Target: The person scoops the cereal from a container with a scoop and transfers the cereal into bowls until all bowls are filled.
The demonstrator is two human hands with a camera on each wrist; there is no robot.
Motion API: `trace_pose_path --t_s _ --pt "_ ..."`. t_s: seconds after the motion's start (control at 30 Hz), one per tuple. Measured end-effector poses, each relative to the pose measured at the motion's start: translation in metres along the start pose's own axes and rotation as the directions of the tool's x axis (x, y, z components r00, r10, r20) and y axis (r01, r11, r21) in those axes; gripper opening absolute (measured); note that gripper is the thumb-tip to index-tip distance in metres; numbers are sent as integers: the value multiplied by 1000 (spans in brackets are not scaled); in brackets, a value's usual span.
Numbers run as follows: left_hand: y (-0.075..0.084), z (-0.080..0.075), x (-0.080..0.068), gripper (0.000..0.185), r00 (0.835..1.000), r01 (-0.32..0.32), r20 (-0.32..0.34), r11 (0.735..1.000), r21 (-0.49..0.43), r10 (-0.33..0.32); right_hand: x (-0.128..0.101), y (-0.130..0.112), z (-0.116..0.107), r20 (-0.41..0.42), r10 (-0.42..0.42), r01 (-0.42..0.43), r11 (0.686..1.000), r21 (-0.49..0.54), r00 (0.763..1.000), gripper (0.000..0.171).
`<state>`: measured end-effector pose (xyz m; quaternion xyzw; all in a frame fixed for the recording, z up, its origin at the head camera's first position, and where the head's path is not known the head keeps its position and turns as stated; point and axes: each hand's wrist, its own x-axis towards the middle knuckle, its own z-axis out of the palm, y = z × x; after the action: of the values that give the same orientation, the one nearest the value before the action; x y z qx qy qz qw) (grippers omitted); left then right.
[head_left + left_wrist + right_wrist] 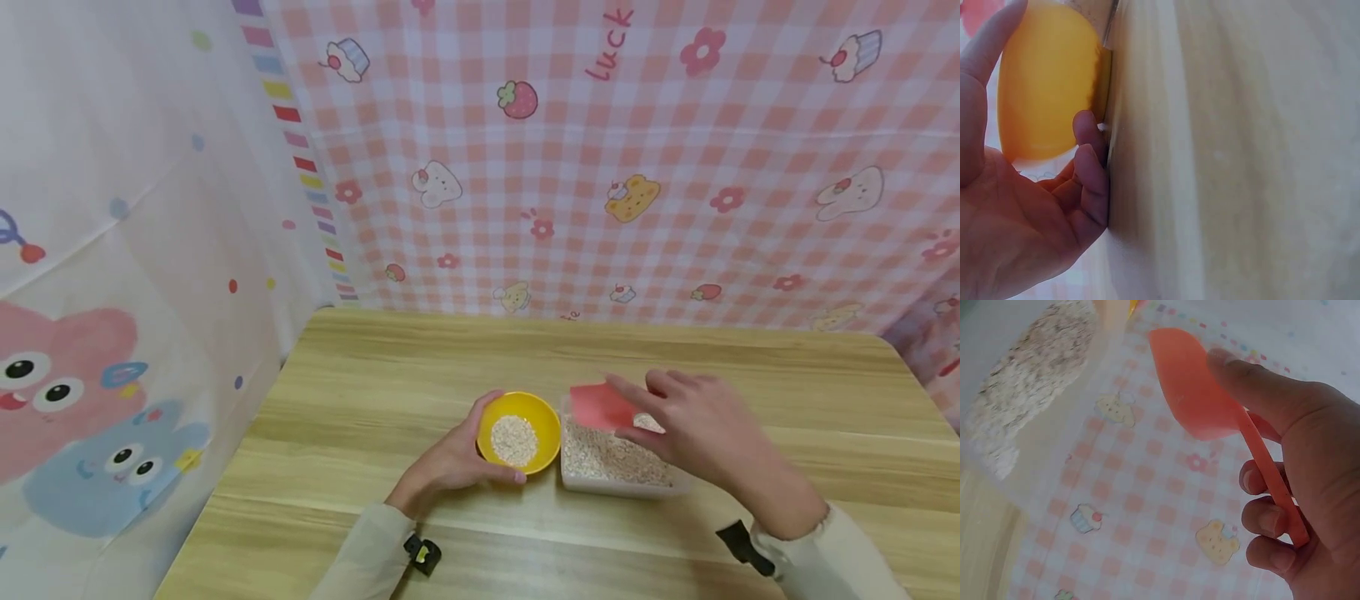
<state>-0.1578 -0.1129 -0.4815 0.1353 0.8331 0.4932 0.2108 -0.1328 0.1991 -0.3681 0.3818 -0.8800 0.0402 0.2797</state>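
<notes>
- Currently, your right hand [705, 433] grips the pink scoop [600, 406] above the clear container [622, 487] of oats [600, 454]. The right wrist view shows the thumb pressed on the root of the bowl and the other fingers [1263, 515] curled round the handle.
- Judge the scoop as light, stiff plastic. Its smooth surface may slip, so keep your hold on the handle close to the bowl, where the thumb now bears.
- Your left hand [450, 462] cups the yellow bowl [519, 433], which stands on the wooden table [375, 392] touching or just beside the container. The thumb lies along the far rim and the curled fingers [1088, 169] wrap the near wall.
- Treat the bowl as light, rigid and easily slid on the tabletop. It holds only a small heap of oats, so steady it by the outer wall, low, as you do now.
- Expect the oats to be dry, loose and free-flowing; they will spill from a tilted scoop. Whether the scoop is loaded now cannot be told from these views.
- Handle the container by its side walls; it looks like thin, slightly flexible plastic.
</notes>
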Motion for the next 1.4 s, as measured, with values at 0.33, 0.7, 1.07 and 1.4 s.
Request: trace_pose_path --t_s 0.33,0.7,1.07,1.4 --pt "2 0 2 116 999 -37 -2 999 21 37 -34 14 0 57 99 -98 995 -9 993 79" --pt "5 -1 -1 120 999 -42 -14 995 91 43 -51 18 7 183 178 -184 983 14 967 60" --pt "44 6 -9 97 943 -73 -304 974 214 137 -60 22 16 194 232 -242 970 32 953 57" --pt "66 32 -4 76 969 -178 -123 949 261 215 -62 22 22 224 260 -278 959 53 939 56"
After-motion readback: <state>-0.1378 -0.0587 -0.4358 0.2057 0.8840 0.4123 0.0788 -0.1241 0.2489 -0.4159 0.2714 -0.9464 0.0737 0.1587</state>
